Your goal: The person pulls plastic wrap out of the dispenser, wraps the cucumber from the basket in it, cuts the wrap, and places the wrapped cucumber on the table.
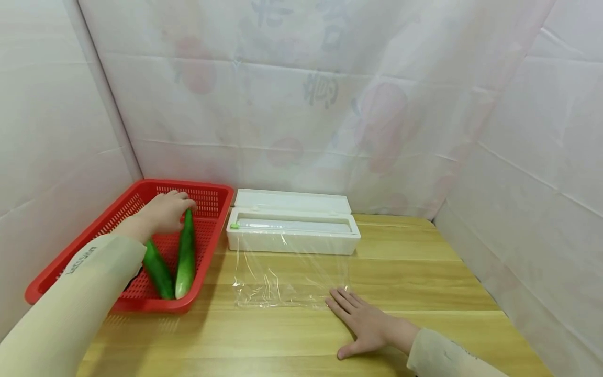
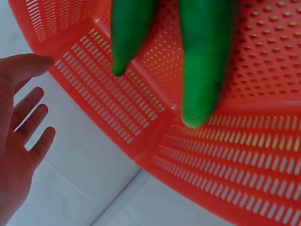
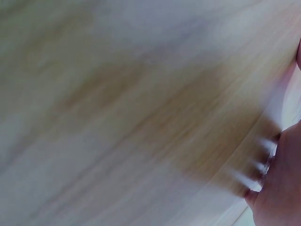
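Two green cucumbers lie lengthwise in a red plastic basket (image 1: 224, 220), the right one (image 1: 186, 256) paler at its near end, the left one (image 1: 158, 269) partly behind my left sleeve. My left hand (image 1: 167, 211) hovers over the basket by the right cucumber's far tip. In the left wrist view that hand (image 2: 16, 165) has loosely bent fingers with nothing between them, apart from both cucumbers. My right hand (image 1: 369, 322) rests palm down with spread fingers, its fingertips at the near corner of a clear plastic wrap sheet (image 1: 287, 288). The right wrist view shows only part of this hand (image 3: 280, 176).
A white wrap dispenser box (image 1: 292, 243) stands at the back middle, lid (image 1: 292, 200) raised, a roll (image 1: 292, 225) inside and a green slider (image 1: 234, 226) at its left. The sheet runs from it over the wooden table (image 1: 414, 272). White cloth walls (image 1: 292, 104) enclose the back and sides.
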Demonstrator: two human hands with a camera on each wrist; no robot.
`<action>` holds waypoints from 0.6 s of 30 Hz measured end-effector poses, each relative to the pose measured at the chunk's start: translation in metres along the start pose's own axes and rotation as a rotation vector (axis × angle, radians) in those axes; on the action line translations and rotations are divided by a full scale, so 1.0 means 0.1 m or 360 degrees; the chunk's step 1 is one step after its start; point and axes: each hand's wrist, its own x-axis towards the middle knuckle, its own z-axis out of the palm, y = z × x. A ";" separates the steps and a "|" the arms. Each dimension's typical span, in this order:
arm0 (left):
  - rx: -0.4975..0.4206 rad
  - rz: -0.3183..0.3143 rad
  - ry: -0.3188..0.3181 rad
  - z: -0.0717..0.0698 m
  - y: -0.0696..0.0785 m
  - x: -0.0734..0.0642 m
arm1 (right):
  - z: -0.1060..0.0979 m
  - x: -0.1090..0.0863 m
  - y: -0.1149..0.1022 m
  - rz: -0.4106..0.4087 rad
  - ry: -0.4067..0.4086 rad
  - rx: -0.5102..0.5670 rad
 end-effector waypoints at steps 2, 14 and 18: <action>-0.0007 -0.0001 -0.0019 0.00 0.02 0.05 | 0.00 -0.01 -0.01 -0.0008 0.0010 -0.0019; 0.0054 -0.0063 -0.0270 0.24 -0.03 0.09 | 0.07 -0.09 -0.03 -0.0025 0.0052 -0.0014; 0.0030 -0.0089 -0.0406 0.36 -0.04 0.03 | 0.09 -0.09 -0.04 -0.0035 0.0056 -0.0012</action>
